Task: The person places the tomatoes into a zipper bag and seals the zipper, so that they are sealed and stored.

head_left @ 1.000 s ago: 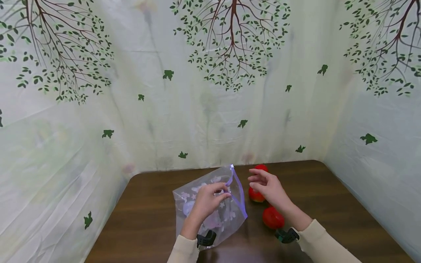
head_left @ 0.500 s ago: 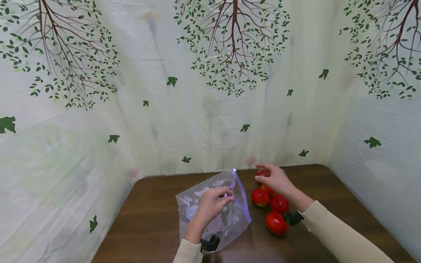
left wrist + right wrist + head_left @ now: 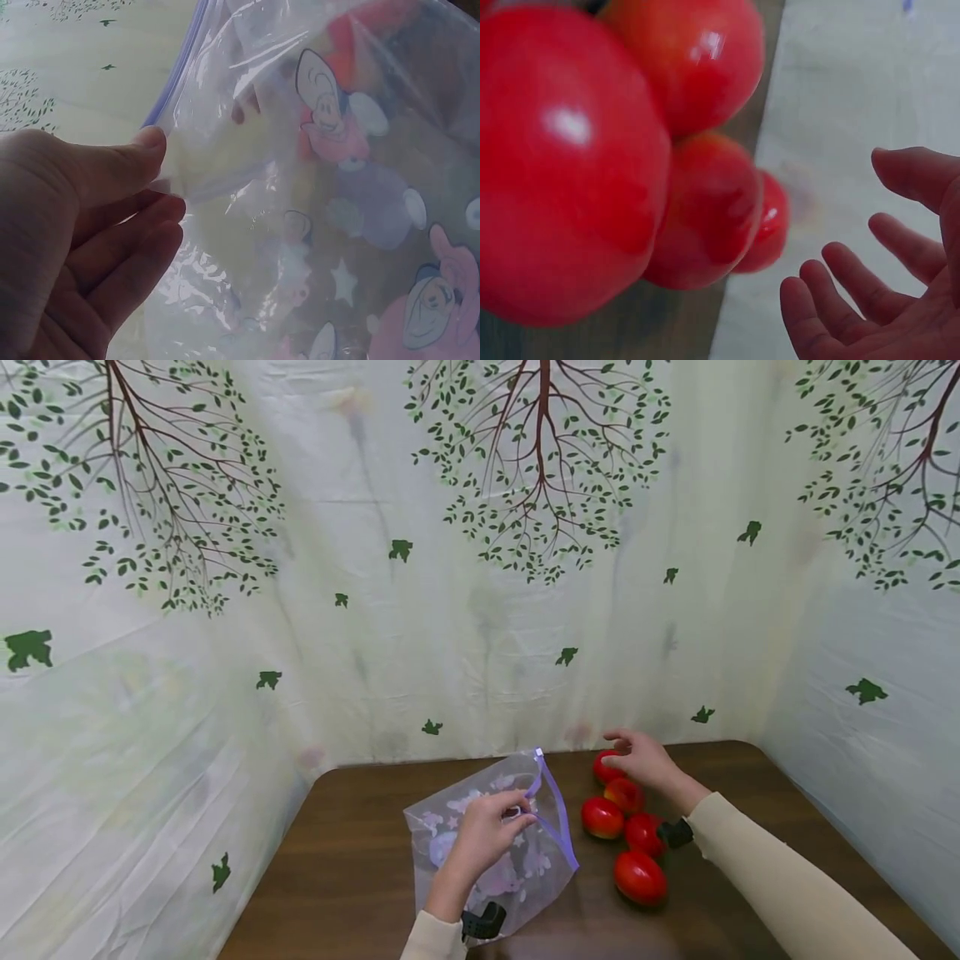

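Observation:
A translucent zip bag (image 3: 517, 868) with a purple zip edge and cartoon prints is held up at a tilt over the table. My left hand (image 3: 480, 839) pinches its mouth between thumb and fingers; in the left wrist view the bag (image 3: 277, 217) spreads to the right of that grip. Several glossy red apples lie in a loose line right of the bag, from a near apple (image 3: 641, 877) to the farthest apple (image 3: 604, 767). Above that farthest one hovers my right hand (image 3: 652, 764), fingers spread. The right wrist view shows this hand (image 3: 892, 300) holding nothing.
The dark wooden table (image 3: 352, 852) reaches back to a pale curtain (image 3: 480, 635) printed with trees and leaves. Black wrist straps, including the left strap (image 3: 483, 921), sit below both hands. The right strap (image 3: 675, 833) overlaps one apple in the head view.
My right hand has moved away and to the right, over the farthest apple, uncovering the apples behind it. My left hand keeps its pinch on the bag; the head view has shifted slightly.

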The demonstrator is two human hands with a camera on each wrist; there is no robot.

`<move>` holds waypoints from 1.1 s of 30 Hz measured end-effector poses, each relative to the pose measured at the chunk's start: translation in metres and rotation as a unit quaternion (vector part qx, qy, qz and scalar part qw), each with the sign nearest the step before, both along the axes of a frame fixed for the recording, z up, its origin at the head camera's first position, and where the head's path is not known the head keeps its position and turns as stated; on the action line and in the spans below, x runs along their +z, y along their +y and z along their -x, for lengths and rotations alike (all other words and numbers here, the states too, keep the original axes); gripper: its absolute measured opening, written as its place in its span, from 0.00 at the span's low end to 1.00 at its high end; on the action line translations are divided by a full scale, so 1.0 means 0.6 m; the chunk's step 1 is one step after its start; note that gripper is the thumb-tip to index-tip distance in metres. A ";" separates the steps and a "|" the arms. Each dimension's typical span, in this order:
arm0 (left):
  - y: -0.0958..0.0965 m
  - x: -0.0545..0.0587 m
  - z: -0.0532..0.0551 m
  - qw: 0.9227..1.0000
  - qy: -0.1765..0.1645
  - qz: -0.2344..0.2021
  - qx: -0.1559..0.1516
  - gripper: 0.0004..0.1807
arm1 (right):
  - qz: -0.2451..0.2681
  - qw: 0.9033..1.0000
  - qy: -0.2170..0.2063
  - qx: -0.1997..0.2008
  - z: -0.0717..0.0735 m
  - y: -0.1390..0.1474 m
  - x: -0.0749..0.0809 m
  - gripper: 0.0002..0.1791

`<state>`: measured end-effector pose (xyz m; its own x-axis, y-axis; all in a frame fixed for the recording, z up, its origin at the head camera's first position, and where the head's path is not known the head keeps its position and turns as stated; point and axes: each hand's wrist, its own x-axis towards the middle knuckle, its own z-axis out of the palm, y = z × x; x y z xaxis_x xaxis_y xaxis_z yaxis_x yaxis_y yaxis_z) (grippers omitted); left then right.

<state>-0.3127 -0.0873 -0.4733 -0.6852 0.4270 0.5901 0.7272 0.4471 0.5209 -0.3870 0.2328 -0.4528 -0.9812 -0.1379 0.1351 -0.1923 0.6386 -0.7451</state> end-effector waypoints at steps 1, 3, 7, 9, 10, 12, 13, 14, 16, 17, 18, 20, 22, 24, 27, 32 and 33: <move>0.000 0.000 -0.001 1.000 0.000 0.000 0.002 0.06 | -0.005 1.000 -0.001 0.000 0.004 0.003 -0.003 0.27; 0.001 0.002 -0.002 1.000 -0.003 -0.001 0.003 0.06 | -0.011 1.000 -0.006 -0.001 0.010 0.007 -0.007 0.27; -0.001 0.002 -0.004 1.000 0.005 0.005 0.003 0.07 | -0.021 1.000 -0.018 0.004 0.025 0.012 -0.021 0.28; -0.001 0.002 -0.004 1.000 0.012 0.009 0.005 0.07 | -0.021 0.999 -0.027 0.006 0.033 0.014 -0.027 0.29; -0.001 0.002 -0.003 1.000 0.015 0.010 0.007 0.08 | -0.021 0.999 -0.031 0.008 0.036 0.016 -0.030 0.29; -0.001 0.002 -0.002 1.000 0.016 0.010 0.007 0.08 | -0.021 0.999 -0.036 0.014 0.043 0.019 -0.036 0.30; 0.000 0.002 -0.001 1.000 0.013 0.009 0.007 0.08 | -0.020 0.999 -0.038 0.016 0.046 0.020 -0.038 0.30; 0.000 0.002 -0.001 1.000 0.012 0.007 0.004 0.08 | -0.020 0.999 -0.037 0.020 0.048 0.021 -0.041 0.30; -0.001 0.002 -0.001 1.000 0.007 0.006 -0.001 0.08 | -0.025 0.999 -0.034 0.026 0.052 0.022 -0.046 0.31; -0.002 0.001 -0.002 1.000 0.005 0.007 -0.002 0.08 | -0.026 0.999 -0.033 0.026 0.053 0.022 -0.048 0.30; -0.002 0.001 -0.003 1.000 0.004 0.009 -0.001 0.08 | -0.027 0.999 -0.034 0.025 0.054 0.021 -0.051 0.30; -0.002 0.000 -0.005 1.000 0.001 0.009 -0.001 0.08 | -0.030 0.999 -0.034 0.025 0.054 0.021 -0.053 0.30; -0.003 -0.001 -0.006 1.000 -0.005 0.007 0.000 0.08 | -0.030 0.999 -0.037 0.022 0.053 0.019 -0.053 0.29; -0.002 -0.002 -0.005 1.000 -0.012 -0.001 -0.001 0.08 | -0.029 0.999 -0.039 0.024 0.051 0.017 -0.051 0.29; -0.001 -0.004 -0.003 1.000 -0.017 -0.006 -0.008 0.07 | -0.035 0.998 -0.040 0.027 0.048 0.016 -0.048 0.29; 0.002 -0.004 -0.001 1.000 -0.014 -0.003 -0.014 0.11 | -0.046 0.998 -0.047 0.016 0.051 0.024 -0.050 0.30; 0.002 -0.003 -0.002 1.000 -0.014 -0.002 -0.015 0.12 | -0.046 0.998 -0.049 0.011 0.053 0.026 -0.052 0.30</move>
